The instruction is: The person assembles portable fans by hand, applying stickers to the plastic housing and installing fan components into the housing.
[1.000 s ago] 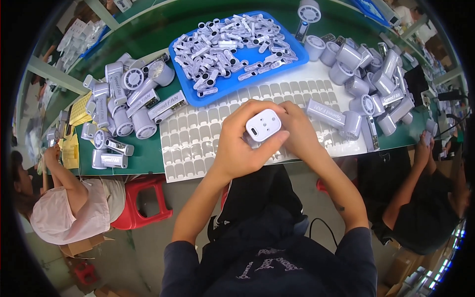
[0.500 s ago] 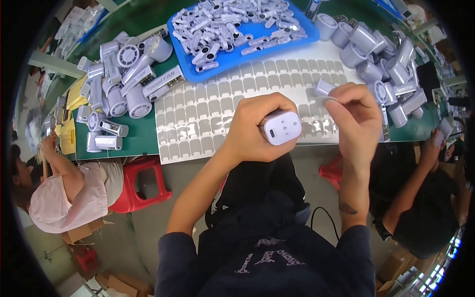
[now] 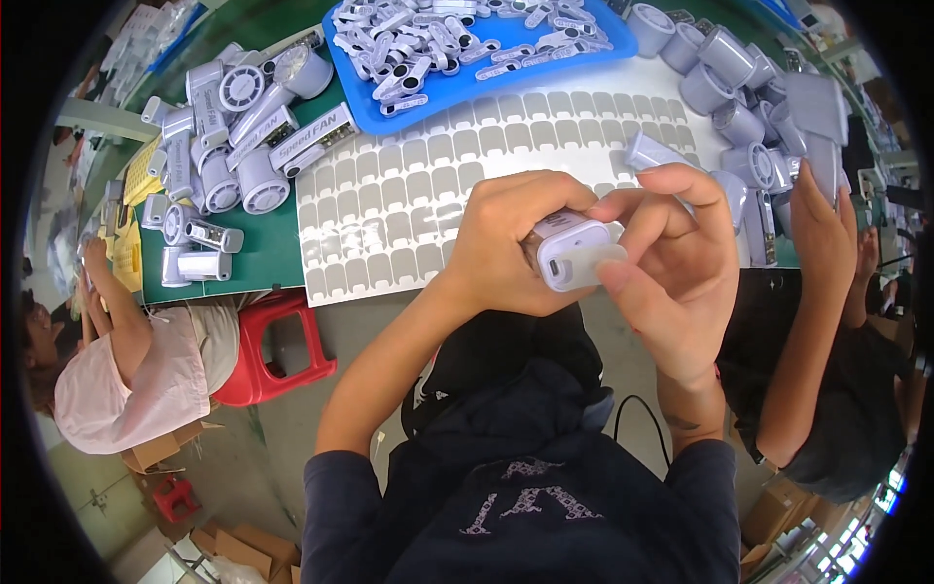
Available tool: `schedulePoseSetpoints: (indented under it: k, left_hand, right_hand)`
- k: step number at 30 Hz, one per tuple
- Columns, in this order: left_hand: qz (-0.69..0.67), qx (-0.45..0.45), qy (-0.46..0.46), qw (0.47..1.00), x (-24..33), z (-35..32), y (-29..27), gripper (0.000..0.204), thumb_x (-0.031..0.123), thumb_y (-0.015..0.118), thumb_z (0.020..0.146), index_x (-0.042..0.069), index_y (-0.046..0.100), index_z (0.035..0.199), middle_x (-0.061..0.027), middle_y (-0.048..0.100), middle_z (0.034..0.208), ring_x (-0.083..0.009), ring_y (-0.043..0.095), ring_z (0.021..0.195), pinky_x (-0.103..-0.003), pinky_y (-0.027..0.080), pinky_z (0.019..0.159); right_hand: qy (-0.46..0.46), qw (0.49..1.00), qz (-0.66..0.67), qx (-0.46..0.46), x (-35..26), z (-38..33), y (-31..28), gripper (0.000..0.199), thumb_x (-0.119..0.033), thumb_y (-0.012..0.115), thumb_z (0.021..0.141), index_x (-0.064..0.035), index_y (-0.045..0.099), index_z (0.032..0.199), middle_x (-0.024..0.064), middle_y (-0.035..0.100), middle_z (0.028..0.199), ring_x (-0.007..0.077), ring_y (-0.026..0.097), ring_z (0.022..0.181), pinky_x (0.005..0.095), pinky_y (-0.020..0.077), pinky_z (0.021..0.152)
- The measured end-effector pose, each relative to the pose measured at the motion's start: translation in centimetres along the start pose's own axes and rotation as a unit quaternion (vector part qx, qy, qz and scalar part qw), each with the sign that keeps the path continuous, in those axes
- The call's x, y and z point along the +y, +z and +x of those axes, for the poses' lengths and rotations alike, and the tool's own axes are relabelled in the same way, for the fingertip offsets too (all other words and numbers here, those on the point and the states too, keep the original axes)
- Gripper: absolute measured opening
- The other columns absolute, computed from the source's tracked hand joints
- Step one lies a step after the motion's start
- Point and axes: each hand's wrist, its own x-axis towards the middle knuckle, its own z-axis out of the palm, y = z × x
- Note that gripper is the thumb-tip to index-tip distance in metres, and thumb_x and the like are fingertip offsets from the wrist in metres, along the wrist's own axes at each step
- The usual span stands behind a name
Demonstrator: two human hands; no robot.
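My left hand (image 3: 496,243) is wrapped round a white handheld fan body (image 3: 569,230), its end with a small port tilted up toward me. Between thumb and fingers, my right hand (image 3: 681,282) pinches a thin grey rounded sticker (image 3: 605,257), which lies over part of that end face. Below both hands spreads a white sticker sheet (image 3: 593,161) with rows of grey stickers and some bare spots. Another fan piece (image 3: 652,153) rests at the sheet's far right part.
A blue tray (image 3: 375,122) of small white parts stands at the back. Fan bodies are piled at left (image 3: 263,180) and right (image 3: 725,68). At right, a co-worker's hand (image 3: 822,219) holds a white fan piece (image 3: 817,112). A red stool (image 3: 255,355) stands at lower left.
My right hand has come left and down, bringing the sticker onto the fan body's end. The co-worker's hand at right has risen to the pile with a piece in it.
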Motion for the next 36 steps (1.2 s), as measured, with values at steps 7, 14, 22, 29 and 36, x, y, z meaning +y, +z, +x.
schedulePoseSetpoints:
  k: [7, 14, 22, 29, 36]
  left_hand:
    - [-0.001, -0.001, -0.002, 1.0, -0.08, 0.06, -0.12, 0.036, 0.015, 0.084, 0.055, 0.007, 0.062, 0.083, -0.0059, 0.063, 0.072, -0.0213, 0.061, 0.06, -0.028, 0.047, 0.054]
    - [-0.006, -0.001, -0.006, 1.0, -0.14, -0.05, -0.05, 0.036, 0.016, 0.084, 0.056, 0.007, 0.063, 0.083, -0.0058, 0.064, 0.073, -0.0209, 0.062, 0.061, -0.028, 0.048, 0.055]
    - [-0.004, -0.004, -0.01, 1.0, -0.13, -0.05, -0.13, 0.036, 0.017, 0.084, 0.056, 0.006, 0.063, 0.083, -0.006, 0.064, 0.073, -0.0213, 0.062, 0.061, -0.029, 0.048, 0.055]
    - [0.006, -0.003, -0.004, 1.0, -0.06, 0.04, -0.09, 0.036, 0.017, 0.083, 0.056, 0.006, 0.063, 0.083, -0.0066, 0.065, 0.074, -0.0225, 0.063, 0.062, -0.029, 0.049, 0.056]
    - [0.0, 0.002, 0.0, 1.0, -0.18, 0.03, -0.04, 0.033, 0.015, 0.081, 0.057, 0.006, 0.063, 0.083, -0.0069, 0.065, 0.074, -0.0227, 0.064, 0.062, -0.029, 0.049, 0.056]
  right_hand:
    - [-0.003, 1.0, -0.014, -0.001, -0.23, 0.18, 0.27, 0.058, 0.011, 0.069, 0.075, 0.0005, 0.045, 0.126, 0.0026, 0.06, 0.078, 0.0145, 0.057, 0.101, 0.0313, 0.0405, 0.094]
    - [0.004, 1.0, -0.024, 0.008, -0.32, 0.05, 0.34, 0.057, 0.01, 0.069, 0.074, 0.0008, 0.046, 0.126, 0.0025, 0.06, 0.077, 0.0138, 0.057, 0.099, 0.0314, 0.04, 0.094]
    - [-0.012, 0.999, -0.042, 0.005, -0.19, 0.09, 0.37, 0.058, 0.009, 0.07, 0.074, 0.0008, 0.045, 0.126, 0.0023, 0.06, 0.077, 0.0134, 0.057, 0.098, 0.0313, 0.0403, 0.094]
    - [-0.009, 0.999, -0.047, 0.011, -0.3, 0.14, 0.37, 0.057, 0.01, 0.07, 0.074, 0.0011, 0.046, 0.125, 0.0026, 0.06, 0.078, 0.0135, 0.058, 0.098, 0.0306, 0.0409, 0.093]
    - [-0.05, 0.995, -0.083, -0.011, -0.21, 0.34, 0.22, 0.051, 0.011, 0.069, 0.074, 0.0022, 0.05, 0.12, 0.0042, 0.061, 0.08, 0.0132, 0.058, 0.094, 0.0288, 0.0421, 0.091]
